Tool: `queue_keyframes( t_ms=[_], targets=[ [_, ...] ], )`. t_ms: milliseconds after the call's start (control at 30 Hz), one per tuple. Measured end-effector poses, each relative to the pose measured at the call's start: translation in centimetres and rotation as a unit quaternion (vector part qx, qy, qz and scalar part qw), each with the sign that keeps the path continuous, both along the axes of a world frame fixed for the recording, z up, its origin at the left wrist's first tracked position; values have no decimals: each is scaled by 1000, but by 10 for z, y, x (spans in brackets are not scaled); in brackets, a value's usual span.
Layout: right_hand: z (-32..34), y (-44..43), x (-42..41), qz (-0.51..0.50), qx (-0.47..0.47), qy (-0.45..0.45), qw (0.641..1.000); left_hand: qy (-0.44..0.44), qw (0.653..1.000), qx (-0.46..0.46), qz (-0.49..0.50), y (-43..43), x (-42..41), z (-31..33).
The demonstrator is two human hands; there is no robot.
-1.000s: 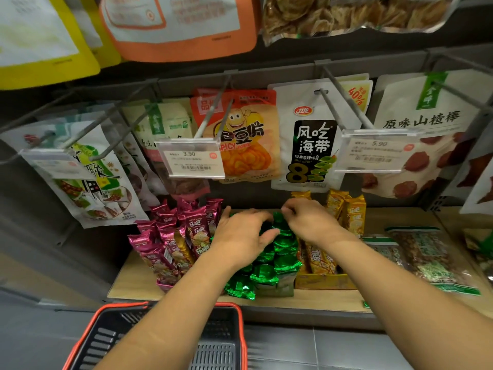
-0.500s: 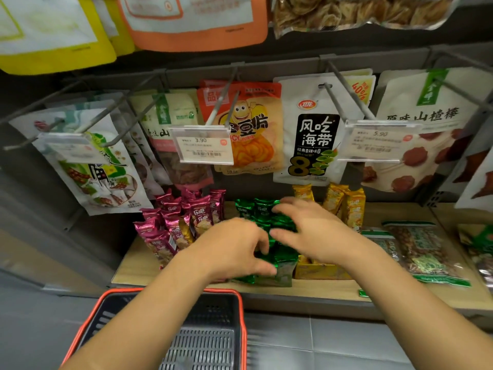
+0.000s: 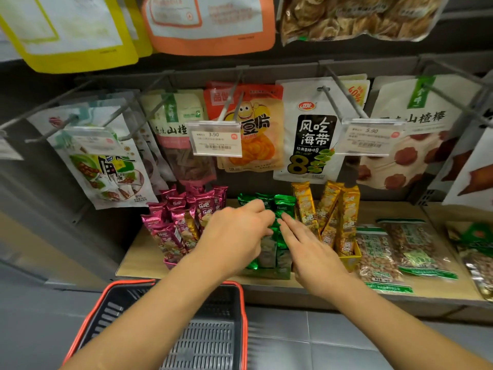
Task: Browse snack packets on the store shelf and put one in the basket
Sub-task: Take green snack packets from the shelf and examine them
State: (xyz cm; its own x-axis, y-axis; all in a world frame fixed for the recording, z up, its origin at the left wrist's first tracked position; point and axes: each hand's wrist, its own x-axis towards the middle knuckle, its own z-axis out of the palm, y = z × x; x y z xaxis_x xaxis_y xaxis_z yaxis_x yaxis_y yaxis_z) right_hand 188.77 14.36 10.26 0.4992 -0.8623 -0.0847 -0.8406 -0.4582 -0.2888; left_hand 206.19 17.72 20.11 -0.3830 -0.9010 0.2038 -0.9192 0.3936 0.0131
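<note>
Green snack packets (image 3: 284,205) are stood upright on the shelf (image 3: 138,259), between pink packets (image 3: 184,222) and yellow packets (image 3: 344,214). Since half a second ago, the right hand (image 3: 312,252) is flattened, its fingers (image 3: 289,225) laid straight against them. The left hand (image 3: 234,236) is shifted back over the row, fingers bent; whether a packet is pinched cannot be told. Nothing is yet lifted toward the basket (image 3: 128,283), so browsing is judged unfinished.

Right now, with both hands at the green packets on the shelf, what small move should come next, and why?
Probably lift one packet up and clear with the left hand. Its fingers curl onto the green packets. The right hand lays straight fingers on them alongside, which could hold the rest down. The basket sits open just below the shelf.
</note>
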Motion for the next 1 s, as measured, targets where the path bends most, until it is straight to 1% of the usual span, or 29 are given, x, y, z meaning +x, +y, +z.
queue_keyframes(
  t_ms=[100, 167, 267, 300, 333, 400, 433, 467, 500, 533, 600, 633, 667, 700, 767, 833, 900, 1000],
  targets=[
    [9, -5, 0, 9, 34, -36, 999, -7, 999, -30, -17, 12, 3, 38],
    [27, -7, -3, 15, 59, -65, 996, 12, 998, -61, -21, 23, 4, 64],
    [66, -1, -9, 18, 53, -103, 993, 83, 987, -130, -48, 43, 7, 96],
    [81, 5, -12, 16, 77, -142, 987, 115, 982, -145, -42, 49, 9, 100],
    [97, 14, -15, 14, 132, -201, 971, 153, 977, -149, -25, 56, 10, 102],
    [124, 40, -21, 20, 272, -334, 902, 261, 956, -128, 33, 69, 8, 99],
    [132, 53, -23, 33, 323, -367, 872, 326, 936, -113, 65, 73, 4, 95],
    [138, 67, -25, 56, 337, -374, 862, 392, 910, -102, 94, 77, 0, 89],
    [140, 80, -25, 81, 324, -378, 863, 455, 878, -90, 119, 80, -4, 82],
    [139, 93, -25, 99, 286, -385, 872, 515, 843, -78, 136, 82, -9, 75],
    [130, 113, -24, 83, 197, -404, 890, 610, 776, -44, 153, 86, -16, 64],
    [126, 119, -24, 65, 168, -405, 896, 648, 748, -18, 147, 87, -18, 59],
    [122, 124, -25, 50, 151, -404, 901, 676, 725, 13, 130, 89, -19, 56],
    [118, 126, -25, 39, 144, -408, 901, 694, 710, 50, 106, 90, -18, 53],
    [113, 127, -28, 18, 169, -433, 885, 699, 703, 121, 54, 92, -12, 48],
    [112, 126, -30, -3, 240, -466, 852, 674, 723, 151, 32, 93, -7, 46],
    [110, 125, -30, -12, 300, -480, 824, 652, 744, 139, 36, 92, -6, 45],
    [110, 123, -28, -13, 328, -485, 810, 656, 745, 111, 44, 90, -8, 43]
  ],
)
